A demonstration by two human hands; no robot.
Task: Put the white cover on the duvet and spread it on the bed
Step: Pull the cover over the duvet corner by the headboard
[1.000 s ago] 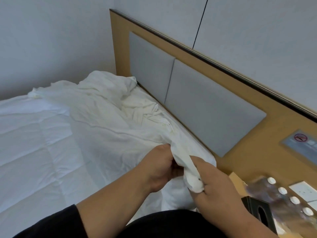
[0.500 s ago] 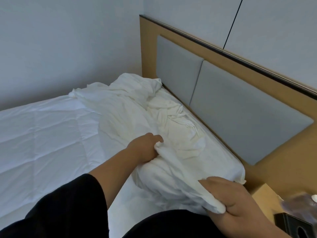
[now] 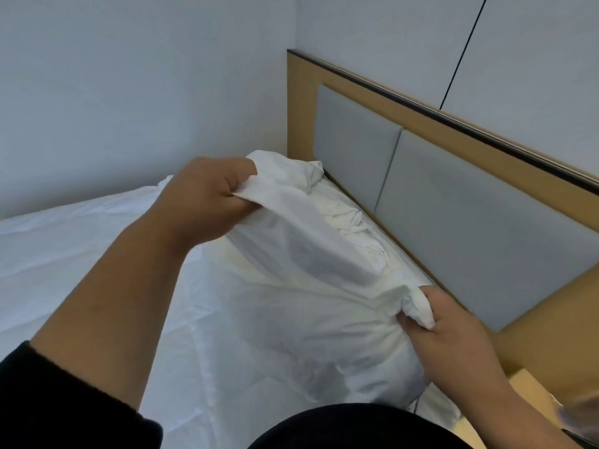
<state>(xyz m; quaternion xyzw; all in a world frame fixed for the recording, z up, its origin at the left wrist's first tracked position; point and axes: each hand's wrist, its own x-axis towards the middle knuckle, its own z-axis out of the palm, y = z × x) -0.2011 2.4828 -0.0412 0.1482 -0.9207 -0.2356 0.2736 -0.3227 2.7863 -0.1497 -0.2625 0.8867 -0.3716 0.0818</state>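
The fingers of the left hand (image 3: 207,196) are curled tight around a bunched edge of the white cover (image 3: 311,254), thumb on top, holding the cloth lifted above the bed (image 3: 64,254). The fingers of the right hand (image 3: 453,332) are likewise closed on the cover, pinching a small twisted wad of it that pokes out above the thumb. Between the two grips the cover hangs in a slack, sagging span, running from the left fingers down to the right fingers.

Beneath that span the cloth bulges full and rounded; whether the duvet is already inside it cannot be told. Beyond the left fingers, more crumpled white fabric lies heaped against the headboard (image 3: 453,202), whose grey padded panels sit in a wooden frame. Left of the left fingers, the smoother white bedding stretches away toward the wall (image 3: 129,92). Dark sleeves cover both arms near the lower edge.
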